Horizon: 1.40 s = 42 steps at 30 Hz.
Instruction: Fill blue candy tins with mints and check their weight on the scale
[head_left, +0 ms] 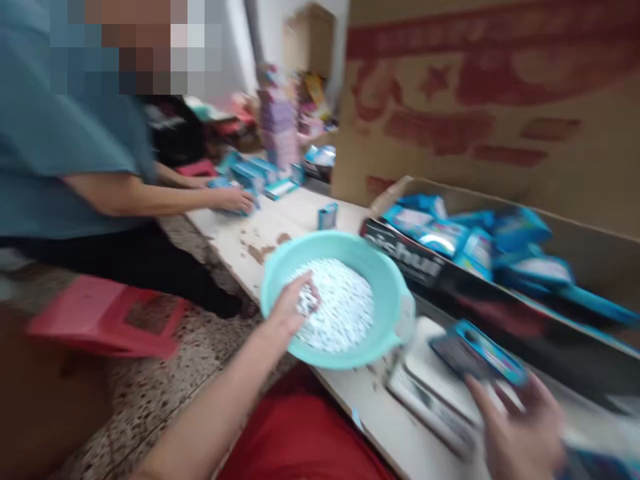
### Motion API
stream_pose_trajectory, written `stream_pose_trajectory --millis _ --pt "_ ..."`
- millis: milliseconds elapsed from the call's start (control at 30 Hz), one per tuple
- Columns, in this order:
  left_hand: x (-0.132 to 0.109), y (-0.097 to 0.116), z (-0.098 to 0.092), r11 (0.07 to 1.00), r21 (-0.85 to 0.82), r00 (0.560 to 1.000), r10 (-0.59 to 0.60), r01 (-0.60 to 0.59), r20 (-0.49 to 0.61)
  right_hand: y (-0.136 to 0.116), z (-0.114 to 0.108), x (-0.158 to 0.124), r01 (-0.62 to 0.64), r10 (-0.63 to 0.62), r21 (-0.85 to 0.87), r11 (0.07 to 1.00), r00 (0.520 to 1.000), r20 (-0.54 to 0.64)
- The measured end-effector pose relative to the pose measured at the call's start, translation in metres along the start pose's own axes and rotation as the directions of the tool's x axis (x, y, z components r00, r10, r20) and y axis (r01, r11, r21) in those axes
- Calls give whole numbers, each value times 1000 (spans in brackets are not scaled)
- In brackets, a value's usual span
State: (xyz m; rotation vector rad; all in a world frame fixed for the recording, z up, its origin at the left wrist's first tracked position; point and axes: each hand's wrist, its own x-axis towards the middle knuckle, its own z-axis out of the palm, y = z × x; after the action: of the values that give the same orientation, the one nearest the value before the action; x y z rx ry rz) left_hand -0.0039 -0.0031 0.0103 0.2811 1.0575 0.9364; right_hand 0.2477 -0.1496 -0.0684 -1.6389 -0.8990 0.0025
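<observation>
Left hand [295, 307] I see dipped into the white pellets [340, 313], fingers pinched on a few, inside the teal bowl [385, 280] at frame centre. Right hand [525, 427], lower right, grips a blue packet [480, 357] over the scale [430, 393]. Bowl overhangs the table [295, 217] edge; a box [575, 240] crowds the right.

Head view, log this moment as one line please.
left hand: grabbing white pieces in teal basin | right hand: holding blue packet | beside: carton of blue packets | co-worker's hand on packets
</observation>
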Motion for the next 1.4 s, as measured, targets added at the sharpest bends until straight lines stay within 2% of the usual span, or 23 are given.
stream_pose_trajectory --millis 67,100,133,267,400,500,567,600,633,700,767,867,967,1067,1133,1233,1400 --pt "2 1 3 998 10 998 56 -57 18 12 -22 -3 -82 77 -86 993 996 -54" --pt "3 1 5 998 33 998 55 -56 37 17 -28 -2 -115 109 -90 989 992 -66" --pt "3 0 7 996 59 997 62 -65 40 21 -31 0 -168 166 -21 986 985 -45" --pt "1 -1 13 980 162 993 119 -113 -25 23 -22 15 -271 274 108 956 962 -10" --pt "5 -1 14 993 79 995 94 -92 -27 14 -15 22 -329 333 119 937 943 -15" --pt "11 -2 11 998 3 998 67 -67 8 -3 -17 22 -266 286 154 952 949 -130" --pt "13 -2 9 996 -47 997 82 -81 13 -25 -15 21 -147 196 229 962 958 -211" --pt "13 -1 8 993 -75 996 88 -87 9 -39 -11 21 -85 142 266 960 969 -204" --pt "11 2 8 992 -98 996 86 -85 5 -55 -6 19 -37 85 297 954 985 -151" --pt "5 9 13 987 -140 996 84 -82 11 -84 9 14 3 -21 338 941 999 49" --pt "-5 18 22 978 -177 990 123 -109 71 -105 30 8 9 -98 327 945 962 255" --pt "-21 28 39 959 -192 944 250 -211 214 -116 61 0 32 -137 247 969 897 421" --pt "-25 23 52 929 -134 881 370 -345 296 -114 81 -6 58 -148 197 979 864 481" --pt "-19 10 56 866 -72 827 495 -495 266 -114 87 -12 105 -181 172 980 834 521" --pt "-14 3 55 833 -42 808 546 -552 222 -115 89 -14 135 -194 149 980 825 531" --pt "-12 3 54 838 -16 819 537 -545 201 -116 91 -14 151 -195 125 981 822 535" --pt "-15 9 55 867 1 840 482 -498 248 -117 93 -9 155 -194 117 981 809 554"
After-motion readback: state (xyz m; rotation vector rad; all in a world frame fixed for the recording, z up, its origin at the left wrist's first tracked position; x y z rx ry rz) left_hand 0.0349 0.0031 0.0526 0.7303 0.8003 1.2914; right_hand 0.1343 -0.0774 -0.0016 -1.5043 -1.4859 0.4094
